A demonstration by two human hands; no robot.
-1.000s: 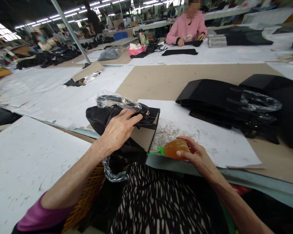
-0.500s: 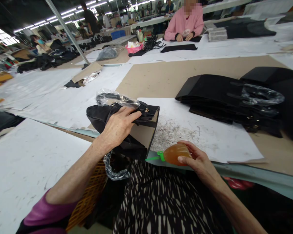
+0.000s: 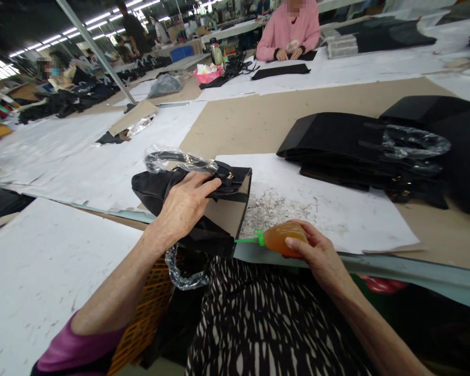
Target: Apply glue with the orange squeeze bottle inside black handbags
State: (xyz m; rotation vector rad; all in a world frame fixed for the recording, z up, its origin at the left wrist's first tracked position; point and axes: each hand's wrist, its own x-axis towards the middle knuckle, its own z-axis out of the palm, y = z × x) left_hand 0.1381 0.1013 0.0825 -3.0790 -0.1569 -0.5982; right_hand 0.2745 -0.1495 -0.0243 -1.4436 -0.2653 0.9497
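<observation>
A black handbag (image 3: 152,188) lies on its side at the table's front edge, its plastic-wrapped handles on the far side and hanging below the edge. My left hand (image 3: 186,203) grips the bag from above, the fingertips hidden among its black folds. A beige panel (image 3: 227,213) shows in the bag's opening toward the right. My right hand (image 3: 311,245) is wrapped round a squeeze bottle (image 3: 284,238) of amber liquid with a green cap. The bottle is tilted almost flat, and its thin green nozzle reaches the bag's right edge.
Several black bags (image 3: 337,141) with plastic-wrapped handles lie stacked at the right. White paper (image 3: 337,214) with dark smears covers the table beside my right hand. Below the edge is a yellow basket (image 3: 144,308). A person in pink (image 3: 290,31) works across the table.
The bottle has turned slightly, bringing its nozzle tip up to the bag's right edge. My left hand stays on the bag. The whole view has shifted a little.
</observation>
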